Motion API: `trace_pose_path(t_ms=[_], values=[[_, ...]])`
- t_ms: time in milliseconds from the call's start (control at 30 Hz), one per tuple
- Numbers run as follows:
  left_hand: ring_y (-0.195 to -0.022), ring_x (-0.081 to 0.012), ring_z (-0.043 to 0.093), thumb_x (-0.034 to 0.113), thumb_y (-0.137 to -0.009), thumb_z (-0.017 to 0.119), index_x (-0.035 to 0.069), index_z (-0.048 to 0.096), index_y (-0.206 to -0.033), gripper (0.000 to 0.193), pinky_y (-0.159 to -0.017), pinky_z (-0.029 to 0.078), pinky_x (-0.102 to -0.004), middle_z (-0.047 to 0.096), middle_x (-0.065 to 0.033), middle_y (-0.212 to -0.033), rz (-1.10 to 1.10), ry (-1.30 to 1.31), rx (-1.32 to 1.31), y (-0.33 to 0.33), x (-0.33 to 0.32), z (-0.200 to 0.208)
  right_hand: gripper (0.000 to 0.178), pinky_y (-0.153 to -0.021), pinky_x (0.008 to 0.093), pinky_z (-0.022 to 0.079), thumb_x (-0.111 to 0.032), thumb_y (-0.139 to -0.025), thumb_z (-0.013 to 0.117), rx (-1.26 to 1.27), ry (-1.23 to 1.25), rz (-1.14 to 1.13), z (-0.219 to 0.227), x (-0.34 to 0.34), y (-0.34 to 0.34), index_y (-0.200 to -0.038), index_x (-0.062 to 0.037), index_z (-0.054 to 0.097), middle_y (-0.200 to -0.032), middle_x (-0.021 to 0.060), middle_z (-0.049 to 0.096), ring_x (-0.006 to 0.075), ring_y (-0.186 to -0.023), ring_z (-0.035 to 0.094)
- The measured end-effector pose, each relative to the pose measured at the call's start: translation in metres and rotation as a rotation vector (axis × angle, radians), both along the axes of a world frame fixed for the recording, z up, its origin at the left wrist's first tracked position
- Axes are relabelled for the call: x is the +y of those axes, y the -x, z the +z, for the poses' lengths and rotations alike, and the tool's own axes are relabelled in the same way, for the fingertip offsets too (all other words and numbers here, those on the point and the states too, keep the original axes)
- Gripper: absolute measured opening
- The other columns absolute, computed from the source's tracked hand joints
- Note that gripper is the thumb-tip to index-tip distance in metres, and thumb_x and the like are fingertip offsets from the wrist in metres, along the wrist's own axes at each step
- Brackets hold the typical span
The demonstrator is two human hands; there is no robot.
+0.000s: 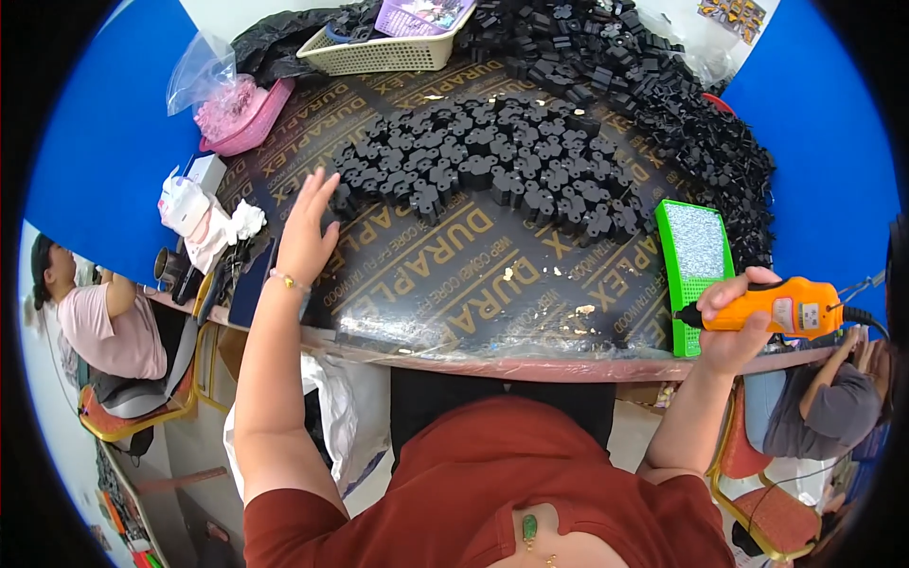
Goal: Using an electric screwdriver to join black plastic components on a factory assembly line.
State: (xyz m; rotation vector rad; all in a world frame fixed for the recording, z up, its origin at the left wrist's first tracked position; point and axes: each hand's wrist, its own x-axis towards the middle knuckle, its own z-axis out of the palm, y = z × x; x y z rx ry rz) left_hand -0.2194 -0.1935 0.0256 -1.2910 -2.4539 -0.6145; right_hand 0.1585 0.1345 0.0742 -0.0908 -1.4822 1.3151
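My right hand is wrapped round an orange electric screwdriver, whose black tip points left over the near end of a green tray. Small silvery pieces, likely screws, fill the tray's far part. My left hand is open, fingers stretched forward, at the left edge of a spread of black plastic parts. It seems to hold nothing. These parts stand close together in the middle of the table, with small holes in their tops.
The dark printed table has pale scraps on it. Loose black pieces heap up at the back right. A cream basket stands at the back, a pink basket at the left. Blue partitions flank the table; people sit on either side.
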Motion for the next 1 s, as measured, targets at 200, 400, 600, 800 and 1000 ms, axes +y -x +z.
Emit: trace_pose_path(t_ms=[200,400,600,800,1000], values=[[-0.102,-0.0342,0.055,-0.005,-0.068,0.066,0.005,0.056,-0.122,0.055,-0.089,0.045,-0.0377,0.055,-0.0164,-0.11,0.02,0.061,0.05,-0.017,0.003,0.003,0.051,-0.048,0.0255,0.044,-0.042,-0.087,0.062,0.016,-0.001,-0.162,-0.005,0.034,-0.045,-0.112,-0.0014,0.046,-0.069,0.0104,0.057,0.0152,-0.053,0.052],[-0.096,-0.0359,0.056,0.005,-0.061,0.072,-0.001,0.059,-0.099,0.041,-0.084,0.046,-0.0385,0.056,-0.0177,-0.103,-0.138,0.052,-0.165,-0.086,0.034,0.029,0.035,-0.052,0.0231,0.045,-0.021,-0.089,0.062,-0.085,0.01,-0.358,-0.013,0.065,-0.062,-0.111,0.0022,0.047,-0.069,0.0068,0.058,0.012,-0.054,0.053],[-0.084,-0.0367,0.058,0.013,-0.066,0.071,0.002,0.051,-0.101,0.041,-0.075,0.047,-0.0429,0.058,-0.017,-0.088,-0.375,0.054,-0.293,-0.169,0.105,0.037,0.03,-0.055,0.0212,0.045,-0.016,-0.087,0.064,-0.175,0.022,-0.472,-0.018,0.081,-0.066,-0.107,0.0014,0.051,-0.07,0.0044,0.06,0.0092,-0.056,0.055],[-0.083,-0.0331,0.058,0.018,-0.069,0.073,0.005,0.055,-0.103,0.04,-0.074,0.046,-0.0415,0.058,-0.0128,-0.087,-0.506,0.049,-0.277,-0.204,0.16,0.017,0.028,-0.055,0.0203,0.046,-0.016,-0.086,0.065,-0.186,0.056,-0.535,-0.028,0.089,-0.077,-0.105,0.0004,0.053,-0.069,0.0044,0.061,0.0088,-0.055,0.057],[-0.087,-0.0322,0.058,0.016,-0.068,0.076,0.004,0.056,-0.106,0.045,-0.079,0.046,-0.0402,0.061,-0.0125,-0.094,-0.534,-0.053,-0.327,-0.207,0.181,-0.012,0.027,-0.055,0.0207,0.046,-0.016,-0.087,0.064,-0.14,0.04,-0.518,-0.034,0.096,-0.081,-0.106,0.0011,0.052,-0.069,0.0045,0.061,0.0093,-0.055,0.057]])
